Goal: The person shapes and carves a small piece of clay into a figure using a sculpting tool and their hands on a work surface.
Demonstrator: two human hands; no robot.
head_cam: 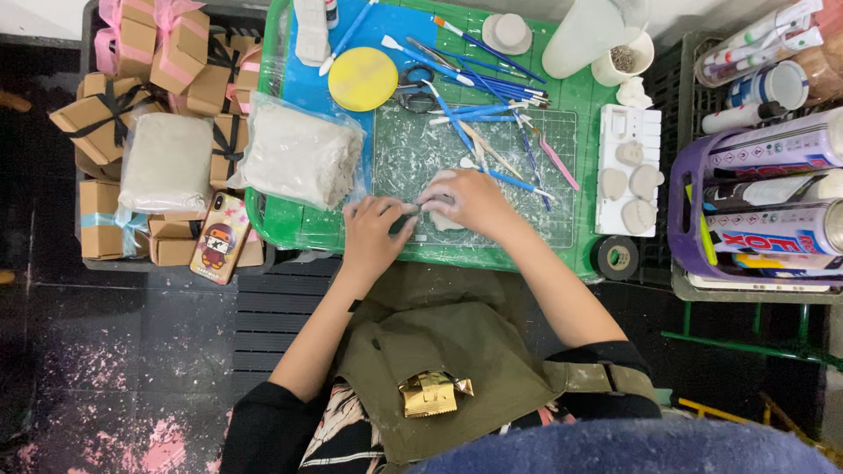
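Note:
Both my hands rest near the front of a green cutting mat (413, 149) dusted with white powder. My left hand (373, 233) is closed around a small dark tool whose tip points right. My right hand (474, 202) covers and presses a flat piece of white clay (446, 221) on the mat. The tool's tip meets the clay's left edge. Much of the clay is hidden under my right fingers.
Blue-handled modelling tools (492, 83), a yellow disc (363, 78) and scissors lie at the mat's back. A bag of white clay (299, 158) sits left, a white mould with clay shapes (628, 167) and black tape roll (616, 257) right. Gift boxes, a phone and spray cans flank the tray.

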